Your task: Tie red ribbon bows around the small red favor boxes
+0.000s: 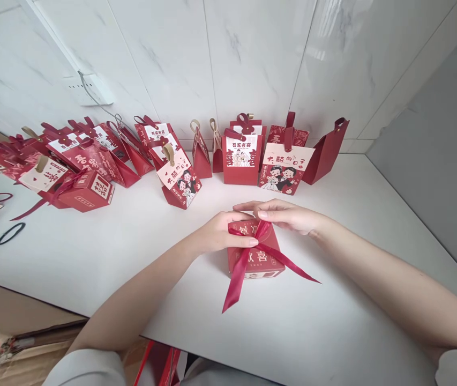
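Note:
A red gift box (258,265) with pale printed characters rests on the white table in front of me, tied on top with a magenta ribbon bow (261,229). Two ribbon tails hang over its near side, one to the left and one to the right. My left hand (222,230) grips the box's left side, its thumb pressing on the ribbon knot and its fingers mostly hidden behind. At the far right edge, my right hand (284,215) has its thumb on a ribbon loop, with its fingers stretched behind the box.
Several red paper gift bags (242,174) with handles stand along the tiled wall (172,53). Farther left are more bags and a ribbon-tied red box (87,195). Scissors (10,234) lie at the table's left side. An open cardboard box (23,321) stands below the front edge.

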Tool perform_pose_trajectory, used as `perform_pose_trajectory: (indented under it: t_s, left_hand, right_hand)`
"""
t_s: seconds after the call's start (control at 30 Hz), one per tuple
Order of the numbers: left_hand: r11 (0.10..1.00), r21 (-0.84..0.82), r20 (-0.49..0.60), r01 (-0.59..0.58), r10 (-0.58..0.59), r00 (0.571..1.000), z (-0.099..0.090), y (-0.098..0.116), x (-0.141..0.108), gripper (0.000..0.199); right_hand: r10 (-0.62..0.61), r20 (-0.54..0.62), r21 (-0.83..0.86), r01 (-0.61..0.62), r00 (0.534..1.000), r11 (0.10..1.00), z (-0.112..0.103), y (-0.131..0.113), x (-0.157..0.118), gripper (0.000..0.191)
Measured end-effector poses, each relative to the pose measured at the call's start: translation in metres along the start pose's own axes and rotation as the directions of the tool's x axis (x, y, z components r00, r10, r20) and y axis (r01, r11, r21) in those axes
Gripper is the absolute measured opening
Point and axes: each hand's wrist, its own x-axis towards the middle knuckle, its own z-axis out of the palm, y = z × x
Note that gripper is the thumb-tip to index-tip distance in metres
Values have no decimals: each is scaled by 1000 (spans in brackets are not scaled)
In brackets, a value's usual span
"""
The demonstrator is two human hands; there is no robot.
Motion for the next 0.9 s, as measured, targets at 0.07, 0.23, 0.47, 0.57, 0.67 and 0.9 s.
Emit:
perform_pose_trajectory:
  t_s: [0.07,0.23,0.47,0.57,0.67,0.9]
  left_hand:
    - [1000,7,-3,-3,3,1000,1,0,0,40]
    - [999,7,-2,-34,34,999,3,-2,1,45]
    - [998,33,35,-57,55,998,-4,-2,-1,56]
    - [989,62,114,-138,130,985,-20,1,-4,53]
    - [955,132,32,-266,264,964,-38,3,-7,42]
    - [925,192,265,-329,274,925,-62,-1,-7,28]
  right_hand:
    - [8,-4,54,-8,1000,999,1,4,2,30]
    - [-22,-13,76,23,1000,997,2,8,3,31]
    - [-84,22,72,82,996,994,3,6,2,31]
    - [-120,-22,71,121,993,990,-1,7,1,26]
    - [-164,-113,79,173,980,982,-5,6,-1,25]
    - [-216,-92,79,224,972,971,-14,5,-2,27]
